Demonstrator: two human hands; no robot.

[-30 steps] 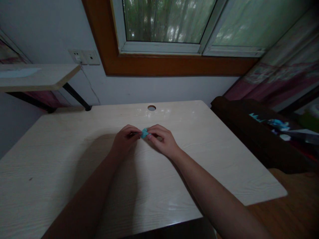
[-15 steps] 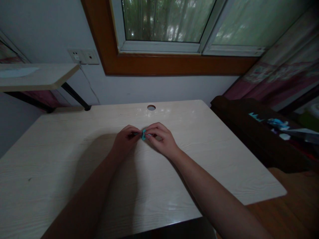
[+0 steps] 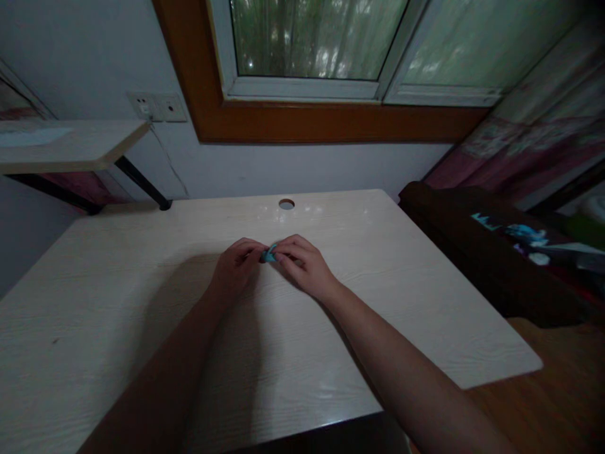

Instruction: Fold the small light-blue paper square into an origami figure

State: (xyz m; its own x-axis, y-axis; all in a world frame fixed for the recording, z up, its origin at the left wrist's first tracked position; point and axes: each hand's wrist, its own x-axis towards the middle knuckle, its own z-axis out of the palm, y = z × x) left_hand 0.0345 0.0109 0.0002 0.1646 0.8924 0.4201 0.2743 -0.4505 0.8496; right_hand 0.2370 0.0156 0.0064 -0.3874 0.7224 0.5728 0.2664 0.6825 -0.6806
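Observation:
A small blue folded piece of paper [image 3: 268, 255] sits pinched between both my hands, just above the middle of a pale wooden desk [image 3: 142, 302]. My left hand [image 3: 235, 267] curls its fingers onto the paper's left side. From the right, my right hand [image 3: 302, 265] closes its thumb and fingers on the same piece, covering most of it. The two hands touch at the fingertips.
A round cable hole [image 3: 286, 203] lies in the desk near the wall. A raised shelf [image 3: 70, 145] stands at the left, with wall sockets [image 3: 157, 107] behind it. A dark wooden piece of furniture [image 3: 472, 252] with small items borders the desk's right side, under a window [image 3: 321, 44].
My right fingers have closed further over the blue paper, so less of it shows. Both hands stay in the same spot on the desk.

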